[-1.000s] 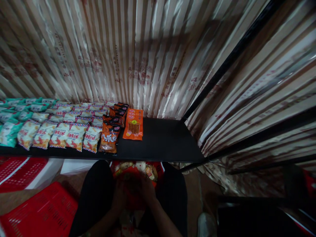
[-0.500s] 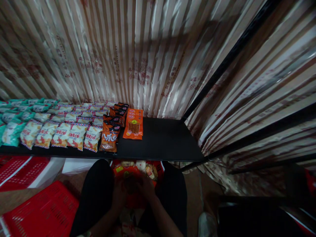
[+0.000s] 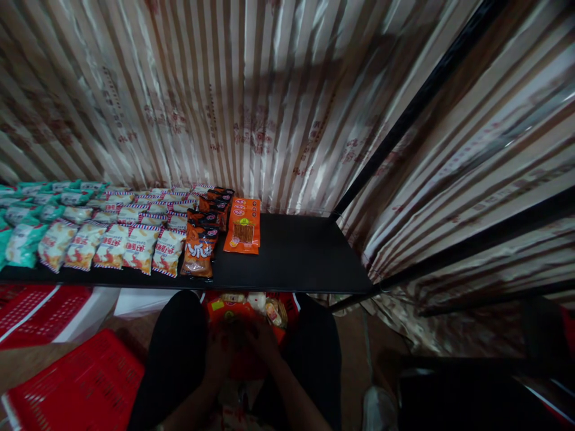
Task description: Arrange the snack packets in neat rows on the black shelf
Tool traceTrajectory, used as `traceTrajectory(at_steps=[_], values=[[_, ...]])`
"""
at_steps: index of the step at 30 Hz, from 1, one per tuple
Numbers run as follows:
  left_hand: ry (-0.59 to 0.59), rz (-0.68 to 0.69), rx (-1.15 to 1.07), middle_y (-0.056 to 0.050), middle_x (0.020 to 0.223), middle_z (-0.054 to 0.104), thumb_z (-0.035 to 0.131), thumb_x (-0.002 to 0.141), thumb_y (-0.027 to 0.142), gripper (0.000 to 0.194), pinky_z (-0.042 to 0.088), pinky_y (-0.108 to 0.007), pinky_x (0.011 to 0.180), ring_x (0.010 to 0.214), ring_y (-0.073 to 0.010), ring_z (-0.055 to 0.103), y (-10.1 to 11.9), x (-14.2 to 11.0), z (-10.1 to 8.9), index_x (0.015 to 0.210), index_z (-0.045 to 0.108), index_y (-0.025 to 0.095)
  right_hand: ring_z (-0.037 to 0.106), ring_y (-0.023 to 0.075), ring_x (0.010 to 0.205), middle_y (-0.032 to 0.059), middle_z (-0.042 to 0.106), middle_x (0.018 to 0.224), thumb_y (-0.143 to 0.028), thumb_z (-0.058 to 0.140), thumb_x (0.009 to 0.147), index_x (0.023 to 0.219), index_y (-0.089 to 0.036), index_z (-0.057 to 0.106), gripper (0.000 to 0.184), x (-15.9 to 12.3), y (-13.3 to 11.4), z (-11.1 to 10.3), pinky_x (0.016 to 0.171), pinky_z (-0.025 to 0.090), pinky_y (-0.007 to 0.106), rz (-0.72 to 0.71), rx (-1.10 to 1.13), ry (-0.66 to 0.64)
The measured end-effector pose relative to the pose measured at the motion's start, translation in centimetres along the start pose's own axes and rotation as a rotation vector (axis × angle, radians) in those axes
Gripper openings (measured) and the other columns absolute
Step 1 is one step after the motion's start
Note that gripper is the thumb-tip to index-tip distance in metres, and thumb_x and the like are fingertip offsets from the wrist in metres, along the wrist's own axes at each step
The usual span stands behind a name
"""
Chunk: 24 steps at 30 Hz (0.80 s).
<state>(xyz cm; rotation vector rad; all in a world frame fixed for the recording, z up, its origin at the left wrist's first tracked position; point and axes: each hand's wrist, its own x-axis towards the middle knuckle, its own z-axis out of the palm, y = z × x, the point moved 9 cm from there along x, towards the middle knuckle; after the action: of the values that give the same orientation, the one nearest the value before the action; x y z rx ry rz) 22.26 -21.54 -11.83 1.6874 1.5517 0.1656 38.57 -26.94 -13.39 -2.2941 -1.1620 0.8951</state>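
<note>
Between my knees, in dim light, my left hand (image 3: 218, 348) and my right hand (image 3: 264, 340) are closed on the two sides of an orange snack bag (image 3: 233, 311), low over a red basket (image 3: 291, 326). The bag's lower part is dark, and my fingertips are hard to make out. Beyond it in the basket lie other packets, among them a clear one with yellowish contents (image 3: 275, 313). On the black shelf (image 3: 296, 254) ahead, a flat orange bag of sticks (image 3: 243, 227) lies right of a row of brown-and-orange bags (image 3: 199, 251).
White snack bags (image 3: 138, 248) and green bags (image 3: 26, 242) fill the shelf's left part in rows. A red crate (image 3: 81, 383) stands on the floor at lower left. Black frame bars (image 3: 381, 152) and a striped curtain (image 3: 269, 108) bound the shelf.
My view has shifted very slightly. Both hands remain low at the basket around the orange bag, with more of its top and yellow label showing now. The shelf goods are unchanged.
</note>
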Motion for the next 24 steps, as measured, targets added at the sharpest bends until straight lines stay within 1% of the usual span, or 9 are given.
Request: traceTrajectory(at_steps=[3,5,8,11,16,18,20,22,24], values=[[0.050,0.025,-0.038,-0.010,0.130,0.049,0.048,0.070,0.013,0.028,0.027,-0.032,0.109,0.130,-0.0236,0.035,0.6,-0.2,-0.4,0.095,0.061,0.015,0.053,0.0247,0.112,0.0105,0.061,0.118,-0.028,0.051,0.077,0.114,-0.016,0.061,0.040,0.3,0.0,-0.1,0.095,0.040,0.035,0.001,0.084,0.012],[0.078,0.031,-0.105,-0.011,0.128,0.050,0.049,0.067,0.011,0.027,0.028,-0.033,0.108,0.128,-0.0251,0.038,0.8,-0.2,-0.7,0.091,0.063,0.015,0.055,0.0240,0.110,0.0099,0.060,0.119,-0.027,0.051,0.076,0.115,-0.017,0.060,0.041,0.5,0.1,-0.2,0.092,0.043,0.035,0.005,0.143,0.014],[0.083,0.025,-0.198,-0.012,0.120,0.055,0.050,0.066,0.012,0.026,0.035,-0.036,0.103,0.121,-0.0263,0.045,0.7,-0.1,-1.0,0.088,0.063,0.014,0.057,0.0246,0.107,0.0101,0.061,0.119,-0.028,0.052,0.075,0.116,-0.017,0.059,0.043,0.6,0.1,-0.1,0.089,0.045,0.035,0.016,0.230,0.007],[0.054,0.004,-0.233,-0.011,0.108,0.062,0.050,0.065,0.013,0.026,0.041,-0.034,0.096,0.110,-0.0248,0.054,0.2,0.2,-1.1,0.088,0.064,0.014,0.059,0.0252,0.103,0.0085,0.064,0.112,-0.030,0.053,0.074,0.108,-0.019,0.063,0.037,0.6,0.1,0.0,0.087,0.046,0.037,0.023,0.312,-0.015],[-0.017,-0.055,-0.327,-0.009,0.093,0.068,0.046,0.063,0.006,0.029,0.046,-0.029,0.087,0.097,-0.0203,0.062,-0.1,0.7,-0.8,0.085,0.063,0.013,0.062,0.0264,0.092,0.0065,0.070,0.093,-0.039,0.058,0.071,0.088,-0.019,0.069,0.029,0.5,0.0,0.2,0.082,0.047,0.039,0.037,0.458,-0.082],[-0.053,-0.078,-0.380,-0.009,0.088,0.069,0.045,0.062,0.005,0.029,0.048,-0.028,0.081,0.090,-0.0197,0.065,0.0,0.8,-0.6,0.084,0.063,0.012,0.063,0.0281,0.089,0.0073,0.070,0.086,-0.046,0.061,0.067,0.080,-0.018,0.070,0.032,0.4,0.1,0.3,0.081,0.046,0.042,0.055,0.523,-0.116],[-0.088,-0.095,-0.438,-0.008,0.084,0.070,0.045,0.062,0.004,0.029,0.051,-0.027,0.075,0.082,-0.0194,0.066,0.3,0.9,-0.4,0.085,0.062,0.011,0.064,0.0292,0.085,0.0091,0.070,0.081,-0.053,0.062,0.064,0.075,-0.016,0.070,0.039,0.1,0.0,0.4,0.079,0.047,0.043,0.081,0.597,-0.150],[-0.116,-0.105,-0.493,-0.008,0.082,0.070,0.045,0.063,0.005,0.030,0.052,-0.027,0.069,0.076,-0.0188,0.067,0.6,0.9,-0.4,0.087,0.061,0.011,0.064,0.0292,0.084,0.0099,0.070,0.080,-0.059,0.062,0.063,0.076,-0.015,0.070,0.046,-0.3,-0.1,0.4,0.077,0.047,0.044,0.099,0.676,-0.177],[-0.131,-0.105,-0.542,-0.007,0.083,0.070,0.046,0.064,0.006,0.031,0.052,-0.026,0.068,0.075,-0.0182,0.067,0.9,0.9,-0.6,0.091,0.061,0.012,0.064,0.0285,0.086,0.0095,0.070,0.084,-0.061,0.063,0.061,0.084,-0.016,0.070,0.051,-0.8,-0.6,0.4,0.079,0.047,0.043,0.099,0.773,-0.192]])
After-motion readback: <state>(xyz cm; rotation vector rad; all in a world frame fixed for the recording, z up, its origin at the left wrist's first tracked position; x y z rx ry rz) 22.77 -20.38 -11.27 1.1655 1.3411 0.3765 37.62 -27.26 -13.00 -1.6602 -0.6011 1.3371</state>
